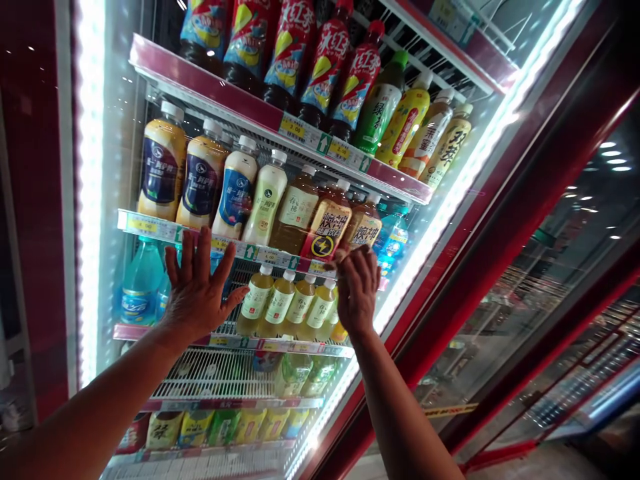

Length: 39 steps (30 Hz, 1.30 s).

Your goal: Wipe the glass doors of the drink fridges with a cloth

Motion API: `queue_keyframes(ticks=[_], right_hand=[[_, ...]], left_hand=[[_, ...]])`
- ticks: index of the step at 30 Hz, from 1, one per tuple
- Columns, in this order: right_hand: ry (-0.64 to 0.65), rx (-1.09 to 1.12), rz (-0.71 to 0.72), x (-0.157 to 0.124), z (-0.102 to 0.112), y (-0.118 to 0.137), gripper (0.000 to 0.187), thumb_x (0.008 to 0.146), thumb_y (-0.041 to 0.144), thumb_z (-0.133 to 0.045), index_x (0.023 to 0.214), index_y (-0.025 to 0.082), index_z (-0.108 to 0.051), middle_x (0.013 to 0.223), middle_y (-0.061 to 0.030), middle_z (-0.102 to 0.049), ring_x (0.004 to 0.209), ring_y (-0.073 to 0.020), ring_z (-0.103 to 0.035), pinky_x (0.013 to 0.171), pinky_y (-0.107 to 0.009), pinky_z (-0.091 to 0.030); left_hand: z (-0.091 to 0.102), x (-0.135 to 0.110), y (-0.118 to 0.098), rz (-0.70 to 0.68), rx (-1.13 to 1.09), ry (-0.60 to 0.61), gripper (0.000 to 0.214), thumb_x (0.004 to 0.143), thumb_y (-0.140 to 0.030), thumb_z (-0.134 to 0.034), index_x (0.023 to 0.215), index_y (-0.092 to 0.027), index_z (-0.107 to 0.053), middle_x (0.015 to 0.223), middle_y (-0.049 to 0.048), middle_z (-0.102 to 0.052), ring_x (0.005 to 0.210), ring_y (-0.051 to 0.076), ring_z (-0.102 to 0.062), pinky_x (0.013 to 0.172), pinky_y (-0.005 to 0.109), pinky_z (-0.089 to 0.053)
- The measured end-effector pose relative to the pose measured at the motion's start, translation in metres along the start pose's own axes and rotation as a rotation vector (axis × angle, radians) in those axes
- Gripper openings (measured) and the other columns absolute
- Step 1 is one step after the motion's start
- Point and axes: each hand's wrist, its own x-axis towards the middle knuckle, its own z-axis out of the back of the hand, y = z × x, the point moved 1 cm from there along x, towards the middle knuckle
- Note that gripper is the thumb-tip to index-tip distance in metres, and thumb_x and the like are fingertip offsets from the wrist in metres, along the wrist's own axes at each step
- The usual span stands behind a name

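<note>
My left hand [197, 290] is spread flat, fingers apart, in front of the lower shelves of a lit drinks fridge, and it holds nothing. To the right, my right hand [359, 288] is raised with its fingers curled, close to the front of an energy drink bottle [364, 223]. Whatever its fingertips may hold is hidden or too small to name. Between my hands stand several pale yellow bottles with light labels [280, 305]. Above them, a row of milk tea bottles [235, 190] and brown drinks lines the shelf.
Red-labelled tea bottles [293, 50] fill the upper shelf, and blue bottles [141, 283] stand at left. Shelf edges carry price tags [293, 127]. Bright light strips [93, 200] run down both sides. Slanting at right is a red frame [480, 267]. Reflections suggest glass before the shelves.
</note>
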Motion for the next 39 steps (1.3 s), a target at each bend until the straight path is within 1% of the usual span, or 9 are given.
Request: queue_keyframes(ticks=[4, 7, 10, 16, 21, 27, 29, 34, 39], right_hand=[[0.104, -0.004, 0.145, -0.003, -0.001, 0.008, 0.061, 0.103, 0.022, -0.056, 0.16, 0.035, -0.039, 0.155, -0.0062, -0.057, 0.157, -0.0232, -0.033, 0.129, -0.052, -0.028], [-0.003, -0.047, 0.057, 0.016, -0.005, -0.001, 0.056, 0.105, 0.023, -0.054, 0.158, 0.034, -0.043, 0.157, -0.008, -0.054, 0.158, -0.0235, -0.031, 0.128, -0.055, -0.028], [-0.079, -0.05, -0.009, 0.023, -0.01, 0.005, 0.054, 0.106, 0.023, -0.051, 0.158, 0.035, -0.042, 0.159, -0.0082, -0.053, 0.158, -0.0245, -0.031, 0.127, -0.059, -0.028], [0.069, -0.011, 0.168, 0.017, -0.012, 0.022, 0.061, 0.103, 0.021, -0.056, 0.161, 0.034, -0.038, 0.154, -0.0067, -0.058, 0.157, -0.0225, -0.033, 0.129, -0.052, -0.028], [-0.06, -0.069, 0.009, 0.045, -0.019, 0.019, 0.054, 0.107, 0.027, -0.048, 0.159, 0.034, -0.041, 0.158, -0.0078, -0.053, 0.158, -0.0255, -0.031, 0.127, -0.059, -0.027], [0.154, -0.036, 0.202, 0.029, -0.022, 0.05, 0.055, 0.105, 0.027, -0.051, 0.158, 0.036, -0.041, 0.153, -0.0026, -0.059, 0.156, -0.0213, -0.035, 0.129, -0.05, -0.03], [0.116, -0.04, 0.194, 0.036, -0.022, 0.046, 0.056, 0.105, 0.025, -0.053, 0.159, 0.035, -0.041, 0.153, -0.0036, -0.059, 0.157, -0.0215, -0.034, 0.129, -0.05, -0.028], [-0.079, -0.042, 0.0, 0.056, -0.029, 0.044, 0.06, 0.106, 0.023, -0.05, 0.162, 0.037, -0.034, 0.16, -0.0057, -0.05, 0.158, -0.026, -0.032, 0.127, -0.059, -0.027], [0.118, -0.003, 0.205, 0.044, -0.032, 0.071, 0.066, 0.105, 0.024, -0.051, 0.165, 0.038, -0.027, 0.154, -0.0027, -0.058, 0.158, -0.0223, -0.032, 0.129, -0.052, -0.029]], left_hand=[[-0.001, -0.001, 0.003, -0.013, -0.023, 0.017, 0.108, 0.089, -0.05, -0.071, 0.165, -0.037, 0.004, 0.173, 0.0102, 0.019, 0.158, 0.043, 0.014, 0.124, 0.073, 0.003], [-0.001, -0.002, 0.005, -0.015, -0.053, 0.028, 0.113, 0.085, -0.054, -0.075, 0.165, -0.037, 0.003, 0.174, 0.0114, 0.018, 0.158, 0.044, 0.013, 0.123, 0.074, 0.003], [-0.001, -0.002, 0.006, -0.019, -0.072, 0.029, 0.115, 0.083, -0.054, -0.077, 0.165, -0.038, 0.002, 0.174, 0.01, 0.017, 0.159, 0.044, 0.013, 0.123, 0.074, 0.003], [-0.001, -0.003, 0.007, -0.026, -0.085, 0.054, 0.12, 0.08, -0.055, -0.08, 0.165, -0.04, 0.004, 0.173, 0.0083, 0.022, 0.158, 0.044, 0.015, 0.123, 0.074, 0.005], [0.001, -0.003, 0.006, -0.032, -0.067, 0.059, 0.121, 0.081, -0.052, -0.079, 0.165, -0.038, 0.006, 0.173, 0.0107, 0.022, 0.159, 0.045, 0.015, 0.123, 0.074, 0.004], [0.001, -0.004, 0.007, -0.041, -0.069, 0.077, 0.12, 0.083, -0.051, -0.078, 0.165, -0.038, 0.008, 0.173, 0.0119, 0.023, 0.158, 0.047, 0.014, 0.122, 0.075, 0.003], [0.001, -0.004, 0.007, -0.042, -0.065, 0.078, 0.119, 0.084, -0.052, -0.077, 0.165, -0.038, 0.008, 0.173, 0.0113, 0.023, 0.158, 0.046, 0.014, 0.123, 0.074, 0.004], [0.001, -0.005, 0.007, -0.038, -0.071, 0.075, 0.118, 0.084, -0.052, -0.077, 0.165, -0.038, 0.007, 0.173, 0.0124, 0.021, 0.159, 0.047, 0.011, 0.123, 0.074, 0.004], [0.002, -0.004, 0.006, -0.029, -0.093, 0.08, 0.122, 0.081, -0.05, -0.08, 0.165, -0.04, 0.008, 0.174, 0.0136, 0.017, 0.159, 0.048, 0.007, 0.123, 0.074, 0.002]])
